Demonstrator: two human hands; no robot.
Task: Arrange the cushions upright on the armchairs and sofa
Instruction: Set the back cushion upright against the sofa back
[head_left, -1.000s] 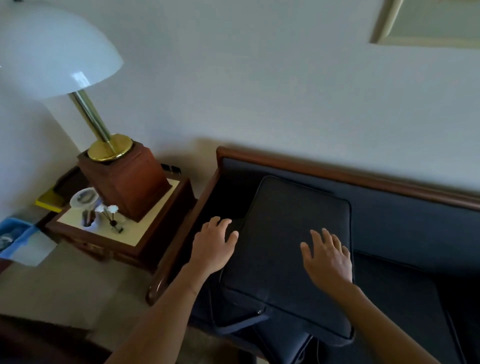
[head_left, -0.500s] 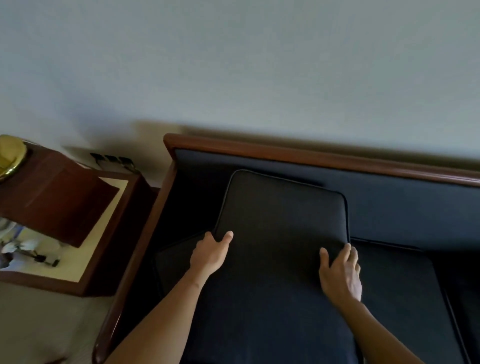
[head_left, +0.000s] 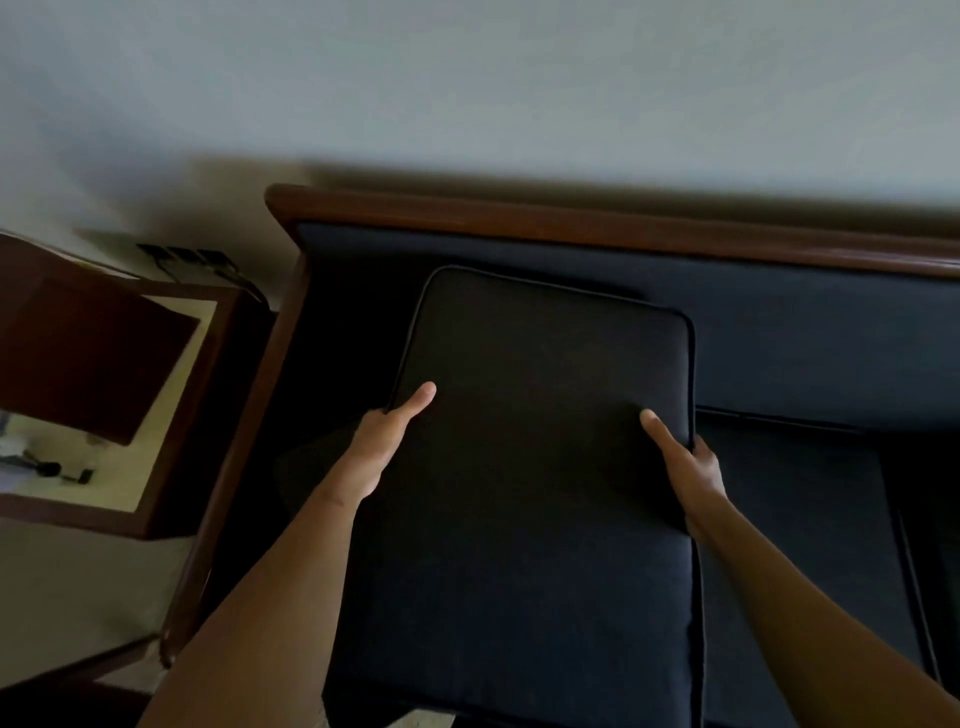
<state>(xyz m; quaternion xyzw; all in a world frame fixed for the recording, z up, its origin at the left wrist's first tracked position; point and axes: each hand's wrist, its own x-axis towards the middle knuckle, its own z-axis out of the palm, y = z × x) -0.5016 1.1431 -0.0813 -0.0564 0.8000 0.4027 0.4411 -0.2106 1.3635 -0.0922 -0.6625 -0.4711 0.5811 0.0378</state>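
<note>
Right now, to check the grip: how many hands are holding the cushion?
2: the left hand grips the cushion at its left edge, the right hand at its right edge, thumbs on its front; most fingers are hidden behind it.

The dark navy cushion (head_left: 540, 467), rectangular with piped edges, sits tilted on the matching sofa (head_left: 789, 358) at its wooden-armed end, with its top edge leaning toward the wood-railed backrest.
</note>
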